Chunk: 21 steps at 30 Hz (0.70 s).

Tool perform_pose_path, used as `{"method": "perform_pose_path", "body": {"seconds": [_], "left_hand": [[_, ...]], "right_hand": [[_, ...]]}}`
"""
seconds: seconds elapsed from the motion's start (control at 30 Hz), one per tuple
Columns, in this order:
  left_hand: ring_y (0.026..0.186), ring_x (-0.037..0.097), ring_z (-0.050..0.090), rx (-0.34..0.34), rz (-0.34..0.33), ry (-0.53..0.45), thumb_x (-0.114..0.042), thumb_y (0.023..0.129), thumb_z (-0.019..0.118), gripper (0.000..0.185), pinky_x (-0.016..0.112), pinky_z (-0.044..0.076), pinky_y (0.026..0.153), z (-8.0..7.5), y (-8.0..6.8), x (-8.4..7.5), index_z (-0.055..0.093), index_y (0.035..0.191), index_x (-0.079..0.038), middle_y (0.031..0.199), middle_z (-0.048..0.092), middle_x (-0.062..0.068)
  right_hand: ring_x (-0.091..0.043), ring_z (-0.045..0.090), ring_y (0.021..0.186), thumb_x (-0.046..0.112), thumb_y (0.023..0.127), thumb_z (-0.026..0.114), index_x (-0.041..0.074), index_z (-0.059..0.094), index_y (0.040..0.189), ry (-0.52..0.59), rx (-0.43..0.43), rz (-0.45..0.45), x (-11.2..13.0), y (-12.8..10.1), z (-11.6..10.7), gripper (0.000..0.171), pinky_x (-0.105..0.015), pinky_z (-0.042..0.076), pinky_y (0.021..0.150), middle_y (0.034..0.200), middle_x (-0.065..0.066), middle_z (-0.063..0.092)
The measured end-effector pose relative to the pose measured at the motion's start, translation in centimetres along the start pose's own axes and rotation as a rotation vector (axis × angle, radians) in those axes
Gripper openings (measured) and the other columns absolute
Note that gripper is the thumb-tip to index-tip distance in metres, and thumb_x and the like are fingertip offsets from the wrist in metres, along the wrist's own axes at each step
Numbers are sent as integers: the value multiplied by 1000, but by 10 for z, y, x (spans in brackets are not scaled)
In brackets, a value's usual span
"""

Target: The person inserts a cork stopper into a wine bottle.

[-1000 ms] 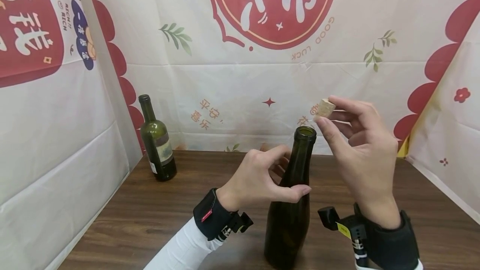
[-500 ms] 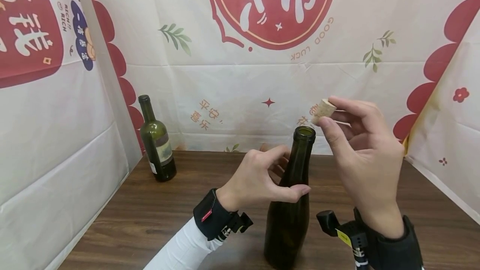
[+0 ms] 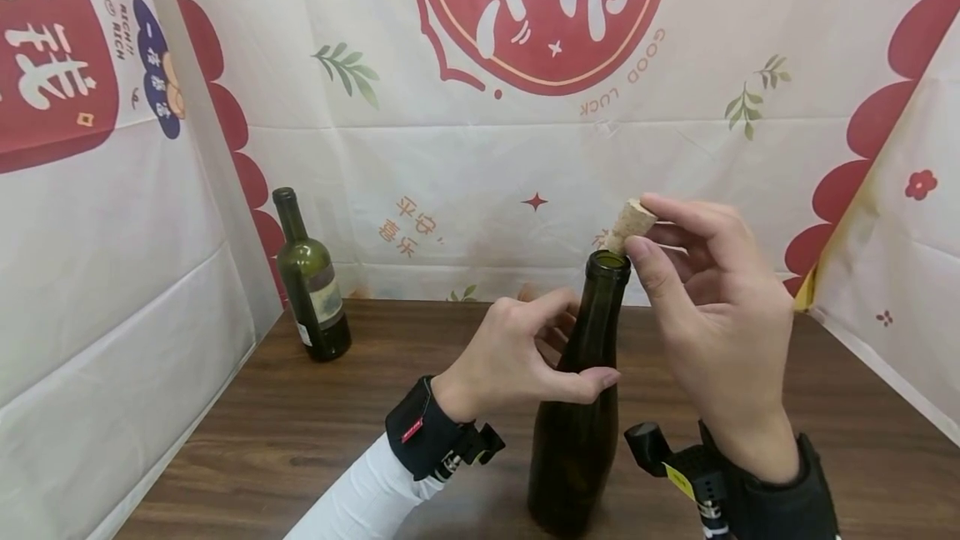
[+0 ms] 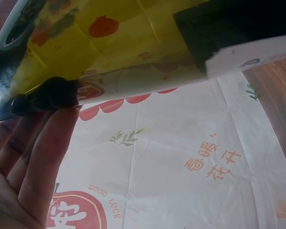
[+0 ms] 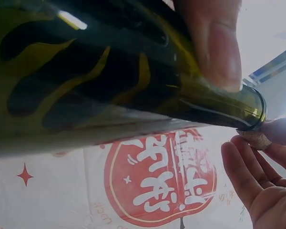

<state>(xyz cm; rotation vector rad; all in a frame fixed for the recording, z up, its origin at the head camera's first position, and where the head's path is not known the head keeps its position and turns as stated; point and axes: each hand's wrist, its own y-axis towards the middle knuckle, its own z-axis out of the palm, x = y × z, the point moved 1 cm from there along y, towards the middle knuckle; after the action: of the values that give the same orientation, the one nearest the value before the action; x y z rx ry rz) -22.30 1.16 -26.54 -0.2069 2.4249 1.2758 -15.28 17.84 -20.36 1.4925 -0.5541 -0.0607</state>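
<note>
A dark green wine bottle (image 3: 576, 457) stands upright on the table in front of me, its mouth uncovered. My left hand (image 3: 517, 352) grips it below the neck, with the thumb across the near side and the fingers behind. Between thumb and index finger my right hand (image 3: 723, 298) pinches a pale cork (image 3: 632, 223), tilted, its lower end right at the bottle's rim. In the right wrist view the cork (image 5: 255, 139) overlaps the lip of the bottle. Green glass of the bottle (image 4: 133, 52) fills the top of the left wrist view, left fingers (image 4: 50, 152) against it.
Farther back on the left, another green bottle (image 3: 313, 294) with a pale label stands on the brown wooden table (image 3: 300, 440). White printed cloth (image 3: 465, 165) hangs behind the table and along both sides.
My right hand has brought the cork a little left and down, from beside the bottle's mouth to its rim. The left hand keeps its hold on the bottle.
</note>
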Motion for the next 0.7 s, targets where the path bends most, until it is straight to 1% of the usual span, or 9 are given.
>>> {"method": "perform_pose_path", "body": {"seconds": [0.17,0.43,0.6,0.7], "left_hand": [[75,-9,67,0,9,-8,-14,81,88,36,17,59,65,1,-1,1,65,108,-8,83,73,-2],[76,-10,66,-13,26,-6,-14,81,87,35,17,59,66,1,-1,2,64,107,-10,84,72,-6],[77,-11,66,-17,39,0,-14,81,87,34,17,59,66,2,0,2,64,106,-10,83,72,-6],[76,-11,65,-19,34,1,-14,81,87,35,16,59,66,3,0,2,64,107,-10,83,72,-6]], "right_hand": [[-26,72,107,-6,94,77,-12,68,128,0,-6,2,1,-2,1,35,-30,57,97,119,-25,66],[-27,72,106,-6,93,78,-15,67,126,42,-10,-12,2,-3,3,36,-30,58,97,118,-25,66],[-29,70,106,-8,93,76,-18,66,125,88,6,-34,3,-2,4,35,-31,57,98,117,-27,65],[-29,70,105,-12,92,74,-20,65,124,122,12,-48,3,-2,4,34,-31,57,97,116,-30,63]]}}
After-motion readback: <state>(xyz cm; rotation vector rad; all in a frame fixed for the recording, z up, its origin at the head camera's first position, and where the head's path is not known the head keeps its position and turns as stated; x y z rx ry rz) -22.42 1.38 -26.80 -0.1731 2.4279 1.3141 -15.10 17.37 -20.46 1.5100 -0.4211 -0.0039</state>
